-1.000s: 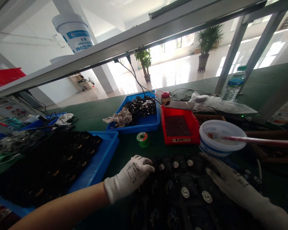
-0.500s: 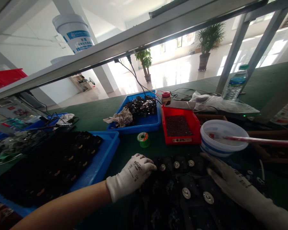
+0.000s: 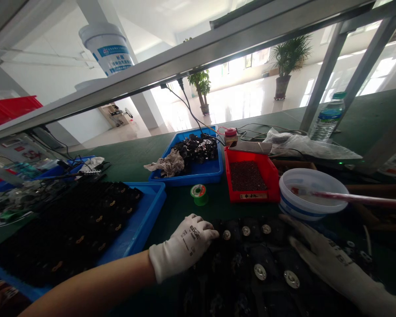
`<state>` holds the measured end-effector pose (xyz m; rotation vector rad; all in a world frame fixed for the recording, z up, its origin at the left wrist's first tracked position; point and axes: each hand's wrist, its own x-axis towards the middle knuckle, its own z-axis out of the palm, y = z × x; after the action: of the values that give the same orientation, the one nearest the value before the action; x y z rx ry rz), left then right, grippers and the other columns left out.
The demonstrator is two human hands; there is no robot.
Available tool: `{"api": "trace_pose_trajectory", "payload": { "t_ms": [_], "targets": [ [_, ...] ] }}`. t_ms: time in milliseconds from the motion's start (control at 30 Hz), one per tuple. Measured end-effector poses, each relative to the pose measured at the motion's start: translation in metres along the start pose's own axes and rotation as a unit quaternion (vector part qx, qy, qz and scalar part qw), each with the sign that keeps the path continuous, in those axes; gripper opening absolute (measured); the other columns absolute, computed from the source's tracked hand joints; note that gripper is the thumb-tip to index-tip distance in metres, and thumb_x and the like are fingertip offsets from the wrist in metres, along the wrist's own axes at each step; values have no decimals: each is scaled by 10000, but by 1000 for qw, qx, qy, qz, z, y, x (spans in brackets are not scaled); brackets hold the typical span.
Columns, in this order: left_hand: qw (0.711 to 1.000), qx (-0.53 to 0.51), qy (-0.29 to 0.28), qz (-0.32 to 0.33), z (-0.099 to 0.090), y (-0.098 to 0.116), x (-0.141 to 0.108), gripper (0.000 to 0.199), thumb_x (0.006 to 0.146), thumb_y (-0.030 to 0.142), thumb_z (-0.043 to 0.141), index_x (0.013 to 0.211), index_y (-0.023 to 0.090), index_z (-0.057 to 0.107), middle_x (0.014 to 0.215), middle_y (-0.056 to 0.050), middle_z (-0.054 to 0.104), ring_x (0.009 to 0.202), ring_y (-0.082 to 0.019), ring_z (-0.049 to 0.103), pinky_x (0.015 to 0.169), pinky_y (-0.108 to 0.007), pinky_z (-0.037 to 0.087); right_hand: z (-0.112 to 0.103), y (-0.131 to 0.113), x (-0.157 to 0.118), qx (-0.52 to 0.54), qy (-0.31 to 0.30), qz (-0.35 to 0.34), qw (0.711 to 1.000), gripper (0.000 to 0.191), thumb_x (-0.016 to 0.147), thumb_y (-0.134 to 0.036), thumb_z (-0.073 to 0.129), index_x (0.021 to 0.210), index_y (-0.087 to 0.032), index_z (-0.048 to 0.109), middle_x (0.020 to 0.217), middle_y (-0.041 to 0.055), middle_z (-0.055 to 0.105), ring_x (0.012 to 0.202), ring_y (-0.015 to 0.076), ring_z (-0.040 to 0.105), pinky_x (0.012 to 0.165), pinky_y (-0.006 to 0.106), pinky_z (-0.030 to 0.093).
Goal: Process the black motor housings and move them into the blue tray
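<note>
While the left hand, in a white glove, is at the left end of the far row of black parts, the right hand, also gloved, lies beside the right end of this same row. The fingers of the left hand are bent and kept close together, with their tips against the dark edge of the row; whether they grip a part, I cannot tell. The right hand is partly open, its fingers stretched forward and its thumb standing apart from them; the space between is too dark to tell if something is held. The black parts lie in rows on the green surface, in front of the person and between the two hands, and several of them carry round silver discs. Beyond the left hand stands a green spool, and to its right is a red bin with small dark grains inside. Next to this bin is a white bucket, across whose rim leans a reddish stick. On the left, a blue tray bears many dark pieces. Farther back, a second blue tray contains small black and silver pieces and crumpled paper.
</note>
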<state>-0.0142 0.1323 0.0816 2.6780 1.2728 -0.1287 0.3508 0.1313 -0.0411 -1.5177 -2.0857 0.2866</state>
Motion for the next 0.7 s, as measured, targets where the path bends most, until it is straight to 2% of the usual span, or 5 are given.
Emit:
{"api": "trace_pose_trajectory", "payload": {
  "t_ms": [133,433,533,633,700],
  "targets": [
    [1000,12,-2,5,1,-2,2,366,1005,181,621,1359,259,674,1220,-59,779,1070,-277,723,955,-461,549,1,2,-1,-9,-5,-8,1000,560,1003,-404,386,1463,-156,590,1513,149,614,1367,340,617,1184,533,467],
    [999,36,9,9,4,3,-1,276,1025,189,596,1272,254,704,1191,-69,777,1045,-238,719,935,-397,548,9,21,-5,6,-18,7,1000,513,1022,-393,452,1500,-249,566,1552,68,589,1388,312,598,1175,489,496],
    [999,48,5,15,0,6,1,245,1034,198,581,1234,235,717,1194,-83,775,1050,-251,716,932,-410,546,9,19,-5,10,-13,2,1000,527,1021,-383,436,1509,-224,556,1565,81,575,1402,317,583,1205,501,455],
    [998,55,-2,16,-4,6,4,224,1022,206,603,1205,210,731,1170,-94,780,1045,-269,718,917,-425,555,8,18,-5,9,-16,6,1000,512,1023,-386,446,1497,-235,566,1533,85,608,1371,315,614,1175,497,490],
    [998,56,-6,18,-6,6,5,231,1018,212,610,1214,205,733,1186,-94,776,1048,-277,719,914,-437,562,7,16,-4,2,-13,-6,1000,521,1025,-390,424,1485,-196,573,1530,114,605,1372,324,610,1166,502,493]
  ]
}}
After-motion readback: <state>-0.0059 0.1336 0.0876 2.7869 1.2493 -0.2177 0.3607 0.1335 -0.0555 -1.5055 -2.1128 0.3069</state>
